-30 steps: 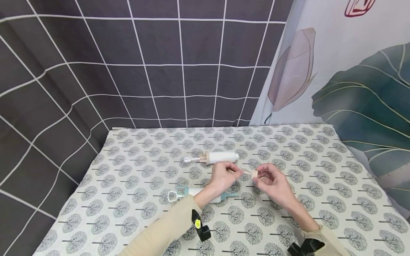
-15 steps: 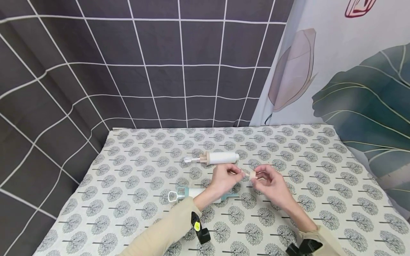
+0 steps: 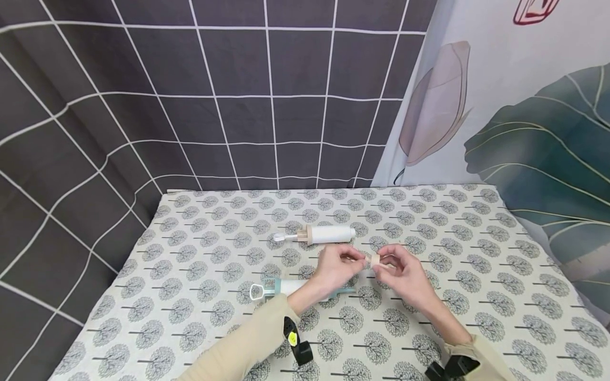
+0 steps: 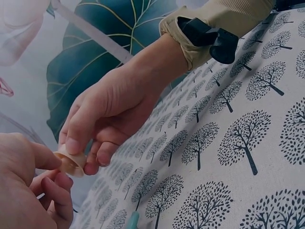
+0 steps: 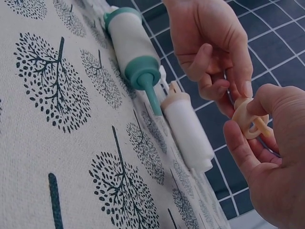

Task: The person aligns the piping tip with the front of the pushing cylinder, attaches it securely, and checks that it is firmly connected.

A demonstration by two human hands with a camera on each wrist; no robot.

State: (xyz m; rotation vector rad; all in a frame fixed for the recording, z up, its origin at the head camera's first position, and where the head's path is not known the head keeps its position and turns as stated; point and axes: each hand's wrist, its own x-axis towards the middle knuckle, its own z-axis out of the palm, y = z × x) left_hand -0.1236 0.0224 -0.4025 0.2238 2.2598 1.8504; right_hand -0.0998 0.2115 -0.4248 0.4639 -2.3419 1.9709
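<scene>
You hold a small cream cap (image 3: 375,260) up between your two hands, above the tablecloth (image 3: 214,312) and near the middle of its width. Your right hand (image 3: 407,278) pinches the cap by its side, thumb against fingers; from the right wrist, the cap's back shows a loop with an opening through it, and from the left wrist its hollow mouth faces your other hand. Your left hand (image 3: 333,265) meets it there: thumb and a finger come together on a pale bit (image 3: 369,257) at the mouth, which is too small and too covered to make out, so I cannot tell whether it belongs to the cap. Your remaining left fingers curl in loosely below. Just beyond your left hand lies a white tube (image 3: 331,234) with a beige collar, on its side, its clear narrow end pointing to your left. Nearer to you, a teal-ended tube (image 3: 288,286) lies roughly parallel to it, your left forearm crossing over its middle; a white ring sits at its left end and a teal spout at its right. Both your beige sleeves (image 3: 248,330) carry a black wrist device (image 3: 299,346). Beyond the tree-printed cloth hang a dark, white-gridded curtain (image 3: 295,69) and, to your right, a pale leaf-patterned drape (image 3: 524,153).
</scene>
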